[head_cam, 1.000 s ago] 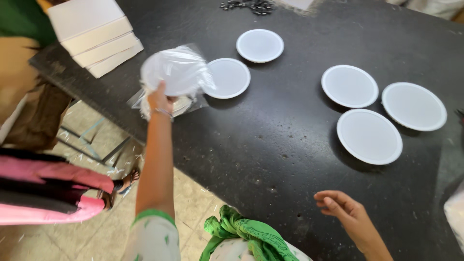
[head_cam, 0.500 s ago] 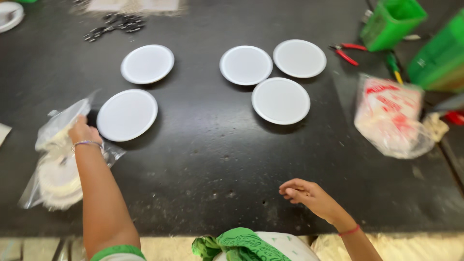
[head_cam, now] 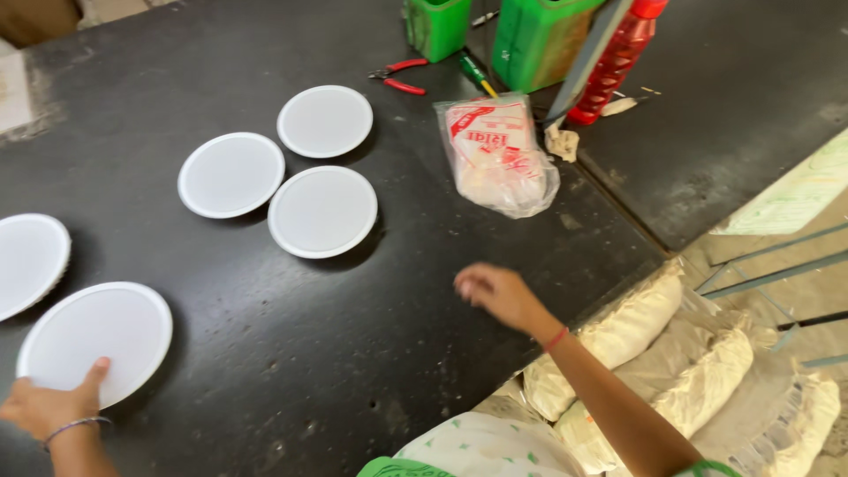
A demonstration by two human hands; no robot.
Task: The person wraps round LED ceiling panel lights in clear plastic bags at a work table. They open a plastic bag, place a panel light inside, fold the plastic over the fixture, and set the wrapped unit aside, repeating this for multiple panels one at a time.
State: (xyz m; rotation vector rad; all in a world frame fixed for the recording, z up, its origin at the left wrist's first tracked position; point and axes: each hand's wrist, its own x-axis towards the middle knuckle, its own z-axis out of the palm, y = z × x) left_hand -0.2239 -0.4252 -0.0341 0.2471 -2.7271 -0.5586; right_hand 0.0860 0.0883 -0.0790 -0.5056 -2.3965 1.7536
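My left hand (head_cam: 53, 405) grips the near edge of a round white disc (head_cam: 97, 340) lying on the black table (head_cam: 353, 353) at the lower left, thumb on top. A second white disc (head_cam: 26, 261) lies just beyond it at the left edge. Three more white discs sit in a cluster further in: one (head_cam: 231, 174), one (head_cam: 325, 121) and one (head_cam: 322, 211). My right hand (head_cam: 496, 293) hovers above the table near its right edge, fingers curled with nothing in them.
A clear plastic bag with red print (head_cam: 496, 159) holding white material lies right of the discs. Green containers (head_cam: 539, 40), a red bottle (head_cam: 618, 62) and red-handled pliers (head_cam: 397, 78) stand at the back. Filled sacks (head_cam: 671, 353) lie below the table's right edge.
The view has swung right. My left hand let go of the plastic bag of white pieces and now holds the edge of a white disc. My right hand rose slightly.
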